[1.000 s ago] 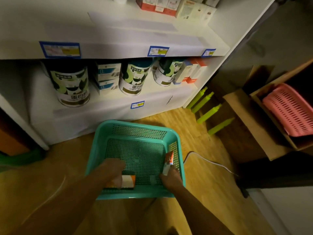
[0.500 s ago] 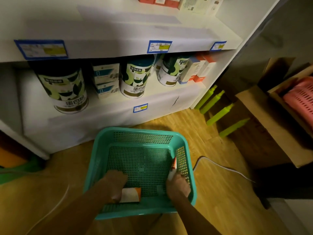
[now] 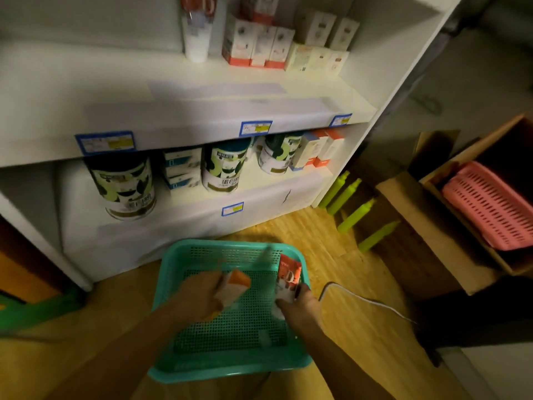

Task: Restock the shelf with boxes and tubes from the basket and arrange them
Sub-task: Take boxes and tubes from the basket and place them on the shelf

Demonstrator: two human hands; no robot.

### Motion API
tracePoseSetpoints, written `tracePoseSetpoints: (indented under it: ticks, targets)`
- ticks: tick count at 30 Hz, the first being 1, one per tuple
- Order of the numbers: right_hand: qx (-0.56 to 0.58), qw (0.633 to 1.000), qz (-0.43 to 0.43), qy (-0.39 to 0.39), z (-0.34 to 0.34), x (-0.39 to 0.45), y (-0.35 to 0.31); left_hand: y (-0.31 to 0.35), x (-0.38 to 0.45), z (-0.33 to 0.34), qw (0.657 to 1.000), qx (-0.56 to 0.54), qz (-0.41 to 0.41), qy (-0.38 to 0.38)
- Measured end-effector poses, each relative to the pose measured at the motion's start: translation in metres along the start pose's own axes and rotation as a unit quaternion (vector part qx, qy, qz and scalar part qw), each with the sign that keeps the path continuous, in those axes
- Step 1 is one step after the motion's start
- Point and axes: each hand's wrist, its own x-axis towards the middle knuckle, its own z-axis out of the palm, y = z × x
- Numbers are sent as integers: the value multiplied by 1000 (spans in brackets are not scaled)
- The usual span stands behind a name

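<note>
Over a teal plastic basket [image 3: 170, 287] with a perforated mesh floor, resting on wood-grain flooring in front of the white shelf [image 3: 184, 116], the left hand [image 3: 196, 293] was closed around a small rectangular cardboard box [image 3: 235, 287], white with an orange end. The right hand [image 3: 300, 306] gripped a flat, soft-looking tube [image 3: 288, 277], white at its lower part and red-orange toward the crimped top. Round printed tins [image 3: 124, 186] stood on the lower shelf board, with slim upright cartons [image 3: 256, 43] on the board above.
</note>
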Motion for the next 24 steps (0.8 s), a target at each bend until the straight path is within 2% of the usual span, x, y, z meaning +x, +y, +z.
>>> tracePoseSetpoints:
  ticks: [5, 11, 13, 16, 24]
  targets:
    - [59, 996, -62, -6, -61, -28, -53, 45, -10, -69, 997, 40, -42, 56]
    - [108, 989, -98, 21, -130, -66, -110, 107, -49, -154, 984, 89, -46, 144]
    - [131, 983, -123, 43, -155, -79, -129, 123, -65, -183, 978, 99, -36, 180]
    - [160, 974, -150, 64, -197, -97, -156, 146, -91, -227, 972, 88, 19, 215]
    - [152, 959, -223, 82, -288, -129, -231, 227, -153, -328, 956, 78, 47, 278]
